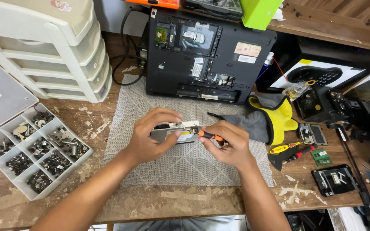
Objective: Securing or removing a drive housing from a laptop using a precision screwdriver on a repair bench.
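My left hand grips a flat silver drive unit and holds it on the grey patterned mat. My right hand is shut on a small orange-handled screwdriver, whose tip touches the drive's top right corner. Behind the hands lies an upturned black laptop with its bottom covers off and boards showing.
A compartment tray of screws sits at the left below white plastic drawers. Grey-and-yellow gloves, two screwdrivers, a memory module, black parts and a small safe crowd the right. A green box stands behind.
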